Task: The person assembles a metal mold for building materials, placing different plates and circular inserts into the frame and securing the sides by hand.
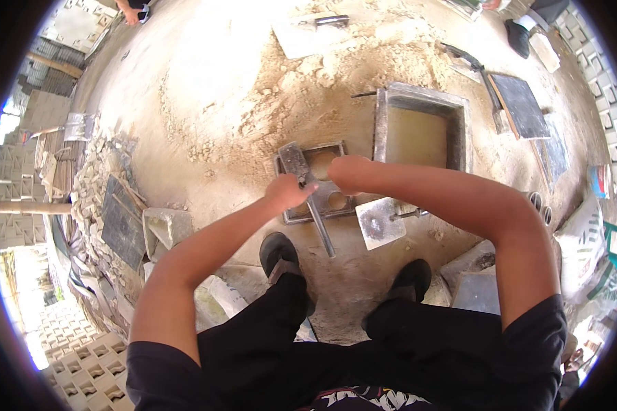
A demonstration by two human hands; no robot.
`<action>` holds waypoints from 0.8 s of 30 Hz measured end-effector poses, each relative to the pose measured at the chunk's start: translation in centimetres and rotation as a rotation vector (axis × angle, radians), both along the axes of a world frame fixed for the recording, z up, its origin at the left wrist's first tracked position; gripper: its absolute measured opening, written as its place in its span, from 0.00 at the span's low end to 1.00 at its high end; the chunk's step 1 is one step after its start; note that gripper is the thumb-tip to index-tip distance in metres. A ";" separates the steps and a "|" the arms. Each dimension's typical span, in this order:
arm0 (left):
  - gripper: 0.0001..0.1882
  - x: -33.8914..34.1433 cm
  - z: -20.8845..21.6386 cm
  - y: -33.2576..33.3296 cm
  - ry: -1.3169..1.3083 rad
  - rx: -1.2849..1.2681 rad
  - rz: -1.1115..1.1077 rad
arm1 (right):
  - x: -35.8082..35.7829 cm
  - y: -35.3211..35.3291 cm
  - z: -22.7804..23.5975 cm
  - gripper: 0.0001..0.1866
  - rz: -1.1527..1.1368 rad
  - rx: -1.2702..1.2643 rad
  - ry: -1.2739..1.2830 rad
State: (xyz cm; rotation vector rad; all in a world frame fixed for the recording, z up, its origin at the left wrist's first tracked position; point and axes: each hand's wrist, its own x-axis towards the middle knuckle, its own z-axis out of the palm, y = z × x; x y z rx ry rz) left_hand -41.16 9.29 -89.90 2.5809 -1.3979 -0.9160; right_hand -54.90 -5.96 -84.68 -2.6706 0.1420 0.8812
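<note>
Here we are at the small metal mould frame (341,212), and both hands are right on it! The left hand (286,192) is curled over its left side, thumb across a flat-headed tool (317,219); whether the fingers clamp the tool or the rim beneath, we cannot tell. The right hand (349,173) is bunched like a fist over the frame's right side, and what lies inside those fingers we can't make out.

The tool slants across the frame, head at the far left corner, handle running out past the near edge. Round openings show in the frame between the hands.

Just right of the frame we have a square trowel (380,223), blade flat on the ground; beyond that, up and right, a big rectangular box (382,130). Past the frame's far side spreads loose sandy material (219,130). Left of the frame sits a pale hollow block (166,229), and near it, two dark shoes (279,253) stand planted on the person's side.
</note>
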 end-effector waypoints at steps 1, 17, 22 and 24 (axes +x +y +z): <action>0.31 -0.8 -0.7 0.3 -0.095 -0.085 -0.006 | 0.2 0.1 -1.3 0.13 0.019 -0.024 -0.081; 0.25 10.0 2.8 5.7 0.023 -0.111 0.416 | 2.0 0.7 -8.2 0.12 0.461 -0.163 -0.416; 0.26 12.3 1.7 7.7 -0.044 0.101 0.396 | 4.0 -0.1 -3.5 0.11 0.554 0.112 -0.260; 0.26 12.7 1.2 8.5 -0.064 0.145 0.380 | 5.1 0.7 0.2 0.11 0.474 0.087 -0.065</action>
